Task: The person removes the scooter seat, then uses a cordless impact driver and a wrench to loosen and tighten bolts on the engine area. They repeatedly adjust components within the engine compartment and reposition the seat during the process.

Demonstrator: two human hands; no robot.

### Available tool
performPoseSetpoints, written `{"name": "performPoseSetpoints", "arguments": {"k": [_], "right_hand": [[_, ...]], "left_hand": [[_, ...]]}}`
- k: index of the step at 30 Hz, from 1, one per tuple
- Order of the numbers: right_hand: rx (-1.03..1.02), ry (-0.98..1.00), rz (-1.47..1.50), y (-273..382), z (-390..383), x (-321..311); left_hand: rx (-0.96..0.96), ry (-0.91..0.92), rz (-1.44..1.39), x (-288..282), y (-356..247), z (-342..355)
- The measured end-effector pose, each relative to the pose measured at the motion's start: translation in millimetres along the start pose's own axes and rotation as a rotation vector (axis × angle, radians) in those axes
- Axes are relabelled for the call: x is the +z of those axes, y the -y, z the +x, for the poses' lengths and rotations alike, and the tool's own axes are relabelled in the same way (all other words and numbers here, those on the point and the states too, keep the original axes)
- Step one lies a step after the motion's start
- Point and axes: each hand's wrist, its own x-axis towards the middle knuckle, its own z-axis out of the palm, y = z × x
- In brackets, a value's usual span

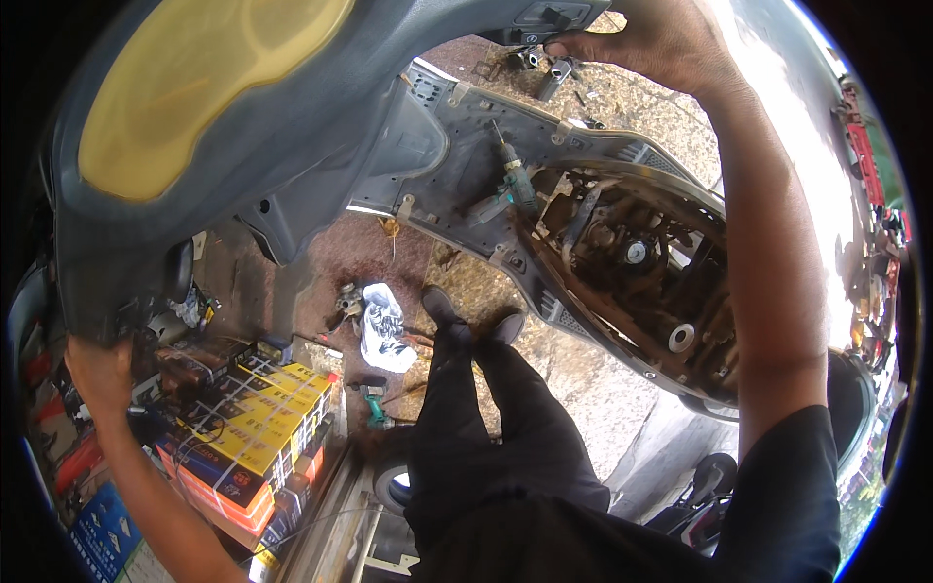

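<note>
A dark grey scooter handlebar cover [321, 136] with a large yellowed instrument lens [209, 83] fills the upper left, close to me. My left hand [100, 377] is closed on its lower left end, the fingertips partly hidden behind the plastic. At the opposite end, my right hand [661, 47] grips by the switch area, thumb pointing left and other fingers hard to see. Beyond the cover lies the scooter's grey floorboard [452, 165], with a teal cordless drill [515, 185] resting on it. The body is uncovered, showing the dirty engine bay [632, 253].
Strapped yellow and orange boxes [253, 418] are stacked at lower left. Near my shoes [471, 316] lie a crumpled white plastic sheet [385, 330], a small metal part [348, 299] and another teal power tool [377, 403]. Loose black-and-silver parts [556, 80] lie on the ground beyond the floorboard.
</note>
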Motion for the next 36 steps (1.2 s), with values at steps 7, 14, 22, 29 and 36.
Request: {"name": "performPoseSetpoints", "arguments": {"k": [7,14,22,29,36], "right_hand": [[0.040,0.010,-0.112,-0.3,-1.9,-3.4],[0.110,-0.006,-0.158,7.4,-6.2,-2.3],[-0.025,-0.020,0.022,-5.0,-3.2,0.3],[-0.065,0.000,-0.219,-0.7,-0.3,-3.7],[0.136,-0.600,-0.767,42.1,-76.1,13.2]], "left_hand": [[-0.061,-0.073,-0.184,-9.4,-8.4,4.8],[-0.210,-0.048,-0.057,-7.5,-7.8,6.0],[-0.319,0.051,0.000,-5.3,-1.5,9.2],[-0.307,-0.013,-0.178,-7.8,-4.6,11.1],[-0.322,-0.009,-0.081,-0.9,10.8,5.2]]}}
